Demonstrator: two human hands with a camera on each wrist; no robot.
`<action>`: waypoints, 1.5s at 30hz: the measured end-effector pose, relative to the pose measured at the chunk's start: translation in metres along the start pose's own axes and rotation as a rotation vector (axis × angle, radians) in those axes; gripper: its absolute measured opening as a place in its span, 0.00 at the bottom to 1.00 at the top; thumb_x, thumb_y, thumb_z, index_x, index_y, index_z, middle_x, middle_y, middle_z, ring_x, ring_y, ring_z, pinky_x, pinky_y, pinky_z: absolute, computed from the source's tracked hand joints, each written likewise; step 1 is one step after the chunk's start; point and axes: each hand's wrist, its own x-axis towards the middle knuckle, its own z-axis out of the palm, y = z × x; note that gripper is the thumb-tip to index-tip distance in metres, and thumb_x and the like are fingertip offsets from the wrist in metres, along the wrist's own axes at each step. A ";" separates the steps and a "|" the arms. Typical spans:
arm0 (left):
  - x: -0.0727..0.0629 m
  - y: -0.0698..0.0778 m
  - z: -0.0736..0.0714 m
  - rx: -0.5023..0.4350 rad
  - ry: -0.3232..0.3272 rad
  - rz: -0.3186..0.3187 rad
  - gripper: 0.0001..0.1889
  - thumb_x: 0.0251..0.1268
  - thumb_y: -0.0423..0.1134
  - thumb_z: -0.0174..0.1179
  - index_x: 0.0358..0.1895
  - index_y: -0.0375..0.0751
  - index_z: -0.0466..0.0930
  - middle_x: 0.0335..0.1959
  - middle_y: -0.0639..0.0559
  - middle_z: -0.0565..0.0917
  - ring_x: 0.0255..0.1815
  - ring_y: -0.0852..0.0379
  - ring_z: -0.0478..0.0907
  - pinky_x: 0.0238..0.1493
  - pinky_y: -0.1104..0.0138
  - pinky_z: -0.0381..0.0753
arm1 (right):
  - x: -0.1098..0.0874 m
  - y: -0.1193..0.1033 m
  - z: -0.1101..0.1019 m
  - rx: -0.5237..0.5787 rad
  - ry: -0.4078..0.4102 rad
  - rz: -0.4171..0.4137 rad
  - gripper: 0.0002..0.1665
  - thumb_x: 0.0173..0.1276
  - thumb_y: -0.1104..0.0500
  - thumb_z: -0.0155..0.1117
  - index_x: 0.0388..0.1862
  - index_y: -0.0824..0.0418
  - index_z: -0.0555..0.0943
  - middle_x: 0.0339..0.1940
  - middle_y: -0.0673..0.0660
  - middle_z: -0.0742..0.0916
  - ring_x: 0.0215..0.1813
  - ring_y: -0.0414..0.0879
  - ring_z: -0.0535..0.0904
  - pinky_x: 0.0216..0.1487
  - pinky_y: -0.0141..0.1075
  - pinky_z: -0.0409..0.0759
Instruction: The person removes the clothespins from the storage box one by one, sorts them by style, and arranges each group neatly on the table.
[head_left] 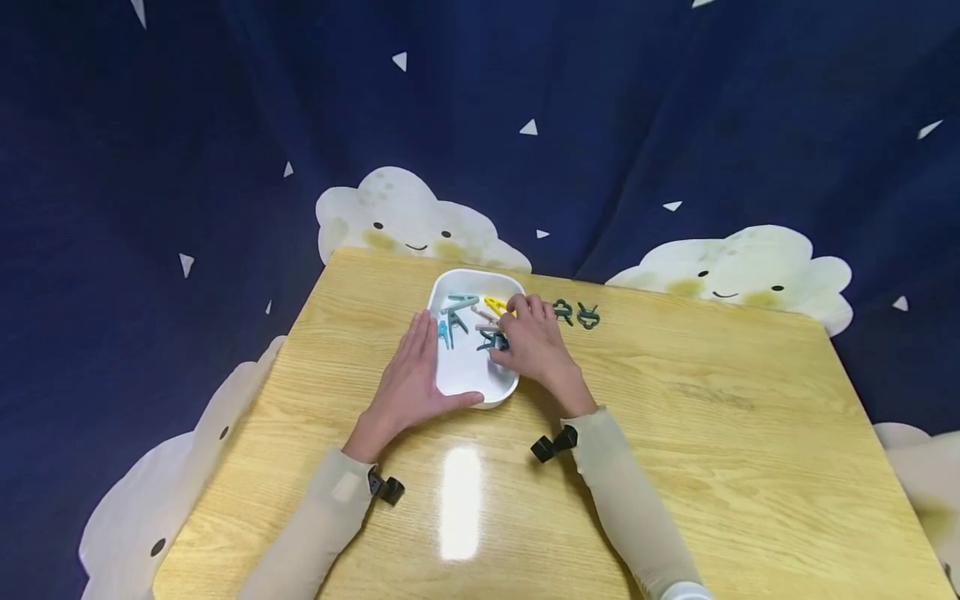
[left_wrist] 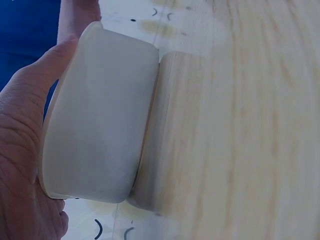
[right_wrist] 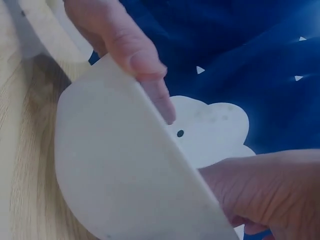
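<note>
A white plastic box [head_left: 463, 375] stands on the wooden table, holding several clips. My left hand [head_left: 408, 379] grips its left side, fingers along the outer wall and thumb over the near rim. Inside lie a pale green clothespin [head_left: 463, 302], a light blue clip [head_left: 442, 333], a grey-green clip [head_left: 454, 323] and a yellow clothespin [head_left: 495, 305]. My right hand [head_left: 534, 340] reaches over the right rim with bent fingers. Its thumb and forefinger lie on either side of a dark clip [head_left: 491, 340]; I cannot tell whether they pinch it. Pinkish clothespins [head_left: 486, 315] lie just beyond.
Two dark green clips [head_left: 588, 316] lie on the table right of the box. The wooden table [head_left: 712, 433] extends to both sides and toward me. Behind it hangs a dark blue curtain [head_left: 465, 108] with white triangles and clouds.
</note>
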 end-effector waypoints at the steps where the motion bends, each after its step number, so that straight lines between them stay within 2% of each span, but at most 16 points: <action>1: 0.000 0.001 0.001 -0.001 -0.004 0.001 0.78 0.44 0.91 0.52 0.84 0.30 0.38 0.87 0.36 0.40 0.88 0.46 0.32 0.85 0.53 0.45 | 0.001 0.000 0.001 -0.019 -0.016 0.009 0.22 0.62 0.42 0.75 0.39 0.60 0.87 0.61 0.59 0.75 0.64 0.60 0.64 0.70 0.55 0.61; 6: 0.000 0.003 0.002 0.003 -0.018 -0.004 0.79 0.43 0.92 0.51 0.84 0.31 0.38 0.87 0.38 0.38 0.88 0.48 0.31 0.85 0.54 0.44 | 0.005 -0.001 0.006 -0.088 -0.077 0.055 0.27 0.64 0.38 0.74 0.40 0.62 0.88 0.57 0.59 0.76 0.66 0.60 0.63 0.71 0.56 0.60; 11: 0.002 0.003 0.003 0.012 -0.014 0.007 0.79 0.43 0.92 0.51 0.84 0.30 0.38 0.87 0.39 0.37 0.88 0.48 0.31 0.85 0.55 0.44 | 0.011 -0.002 0.011 -0.140 -0.110 0.099 0.29 0.65 0.34 0.72 0.29 0.60 0.86 0.55 0.58 0.75 0.65 0.59 0.63 0.70 0.54 0.60; 15: 0.004 0.004 0.003 0.014 -0.017 0.017 0.79 0.43 0.92 0.50 0.84 0.30 0.36 0.87 0.39 0.35 0.88 0.47 0.31 0.85 0.55 0.43 | 0.017 -0.003 0.012 -0.172 -0.144 0.118 0.25 0.65 0.38 0.71 0.27 0.59 0.84 0.54 0.58 0.75 0.64 0.59 0.63 0.72 0.54 0.59; 18: 0.005 0.005 0.001 0.007 -0.012 0.019 0.79 0.44 0.92 0.51 0.84 0.30 0.36 0.87 0.40 0.33 0.87 0.48 0.30 0.85 0.55 0.43 | 0.021 -0.004 0.011 -0.174 -0.143 0.109 0.21 0.63 0.42 0.73 0.31 0.59 0.86 0.55 0.59 0.75 0.64 0.59 0.62 0.73 0.55 0.59; 20: 0.006 0.005 -0.001 0.004 -0.005 0.017 0.79 0.44 0.91 0.52 0.84 0.30 0.37 0.87 0.40 0.34 0.87 0.49 0.30 0.85 0.56 0.43 | 0.023 -0.006 0.010 -0.167 -0.136 0.080 0.20 0.61 0.43 0.76 0.37 0.60 0.87 0.56 0.59 0.75 0.64 0.59 0.62 0.73 0.56 0.59; 23: 0.008 0.005 -0.002 0.010 -0.001 0.014 0.79 0.44 0.91 0.52 0.84 0.30 0.37 0.87 0.39 0.36 0.87 0.49 0.30 0.85 0.56 0.42 | 0.024 -0.008 0.009 -0.140 -0.128 0.003 0.22 0.58 0.46 0.78 0.48 0.57 0.89 0.57 0.59 0.75 0.65 0.59 0.63 0.72 0.56 0.60; 26: 0.009 0.004 -0.002 0.009 0.000 0.016 0.79 0.44 0.91 0.53 0.84 0.29 0.37 0.87 0.38 0.37 0.87 0.49 0.30 0.86 0.56 0.42 | 0.023 -0.009 0.008 -0.074 -0.142 -0.075 0.25 0.57 0.51 0.80 0.55 0.52 0.88 0.63 0.59 0.76 0.68 0.59 0.62 0.72 0.56 0.59; 28: 0.010 0.004 -0.002 0.008 0.001 0.020 0.79 0.44 0.91 0.53 0.84 0.29 0.37 0.87 0.38 0.37 0.87 0.48 0.31 0.86 0.56 0.42 | 0.022 -0.010 0.006 -0.013 -0.158 -0.099 0.29 0.56 0.53 0.81 0.58 0.52 0.87 0.67 0.59 0.75 0.71 0.59 0.61 0.73 0.55 0.58; 30: 0.010 0.004 -0.001 0.006 -0.001 0.021 0.79 0.44 0.91 0.53 0.84 0.29 0.37 0.87 0.39 0.35 0.87 0.48 0.30 0.86 0.56 0.41 | 0.021 -0.011 0.003 0.024 -0.167 -0.096 0.32 0.56 0.51 0.82 0.61 0.53 0.85 0.70 0.59 0.74 0.72 0.59 0.60 0.74 0.55 0.57; 32: 0.010 0.003 -0.001 0.006 -0.004 0.018 0.79 0.44 0.91 0.52 0.84 0.29 0.36 0.87 0.40 0.34 0.87 0.49 0.30 0.86 0.57 0.41 | 0.020 -0.011 0.001 0.023 -0.170 -0.080 0.36 0.55 0.46 0.82 0.61 0.56 0.84 0.70 0.59 0.74 0.72 0.59 0.60 0.74 0.54 0.57; 35: 0.009 0.001 0.000 0.011 -0.005 0.011 0.79 0.43 0.92 0.51 0.84 0.30 0.36 0.87 0.40 0.35 0.87 0.50 0.29 0.86 0.57 0.41 | 0.020 -0.011 0.001 -0.023 -0.184 -0.061 0.37 0.53 0.39 0.83 0.57 0.59 0.85 0.67 0.58 0.75 0.71 0.58 0.61 0.75 0.54 0.57; 38: 0.007 -0.001 0.001 0.014 -0.002 0.008 0.79 0.44 0.92 0.51 0.84 0.30 0.37 0.87 0.39 0.35 0.87 0.49 0.29 0.86 0.56 0.42 | 0.020 -0.010 0.004 -0.069 -0.205 -0.068 0.35 0.53 0.39 0.83 0.53 0.58 0.87 0.65 0.57 0.76 0.70 0.58 0.61 0.75 0.54 0.57; 43: 0.003 -0.002 0.002 0.001 -0.007 -0.001 0.78 0.45 0.91 0.52 0.84 0.29 0.37 0.87 0.41 0.32 0.87 0.49 0.29 0.86 0.56 0.41 | 0.022 -0.009 0.011 -0.072 -0.219 -0.089 0.34 0.53 0.40 0.83 0.56 0.54 0.87 0.67 0.56 0.76 0.71 0.58 0.61 0.75 0.54 0.57; 45: 0.003 -0.001 0.001 -0.002 -0.003 0.004 0.78 0.46 0.90 0.54 0.84 0.29 0.38 0.87 0.39 0.35 0.87 0.49 0.29 0.86 0.55 0.42 | 0.022 -0.008 0.011 -0.063 -0.217 -0.087 0.35 0.53 0.40 0.82 0.57 0.53 0.87 0.68 0.56 0.77 0.71 0.58 0.61 0.75 0.54 0.57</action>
